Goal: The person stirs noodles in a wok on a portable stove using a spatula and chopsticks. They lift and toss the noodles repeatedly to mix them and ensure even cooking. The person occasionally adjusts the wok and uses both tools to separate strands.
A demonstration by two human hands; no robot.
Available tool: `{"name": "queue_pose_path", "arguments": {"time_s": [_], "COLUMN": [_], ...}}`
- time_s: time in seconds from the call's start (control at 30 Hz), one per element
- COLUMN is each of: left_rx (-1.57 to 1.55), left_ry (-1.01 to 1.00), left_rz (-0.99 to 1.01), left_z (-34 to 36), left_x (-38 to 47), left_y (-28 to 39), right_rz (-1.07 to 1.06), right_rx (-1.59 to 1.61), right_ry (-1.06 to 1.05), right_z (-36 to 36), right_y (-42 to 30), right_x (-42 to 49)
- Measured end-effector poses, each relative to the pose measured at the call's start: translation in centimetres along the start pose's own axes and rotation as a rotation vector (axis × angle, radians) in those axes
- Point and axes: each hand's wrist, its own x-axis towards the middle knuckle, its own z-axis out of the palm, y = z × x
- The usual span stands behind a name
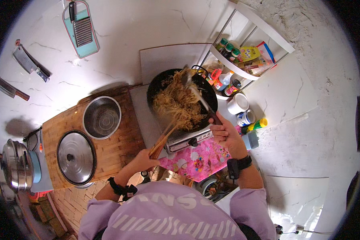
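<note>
A black wok (152, 85) sits on a gas stove (202, 138) in front of me. Shredded brown noodle-like food (177, 105) fills much of it. My right hand (229, 135) grips the dark handle of a metal spatula (201, 99), whose head is at the food near the far side. From the near left, my left hand (141, 162) holds long wooden chopsticks (165, 136), their tips in the food. Some motion blur and haze soften the area around the tips.
To the left, a wooden board (120, 153) carries a metal bowl (103, 120) and a pan lid (74, 159). A corner shelf (237, 66) with bottles stands at right, near a white tub (238, 103). Cleavers (26, 60) hang on the left wall.
</note>
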Motion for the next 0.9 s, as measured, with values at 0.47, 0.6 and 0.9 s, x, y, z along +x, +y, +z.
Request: {"name": "queue_pose_path", "arguments": {"time_s": [0.47, 0.6, 0.9], "left_rx": [0.051, 0.054, 0.052], "left_ry": [-0.036, -0.032, 0.019], "left_rz": [-0.008, 0.010, 0.021], "left_z": [-0.2, -0.1, -0.2], "left_x": [-0.2, 0.1, 0.2], "left_y": [0.5, -0.2, -0.5], "right_rz": [-0.031, -0.194, -0.710], "right_rx": [-1.242, -2.016, -3.017], "right_ry": [0.554, 0.668, 0.706], "right_z": [4.2, 8.1, 6.5], "right_y": [-1.8, -4.2, -2.8], "right_x": [-5.6, -7.6, -1.2]}}
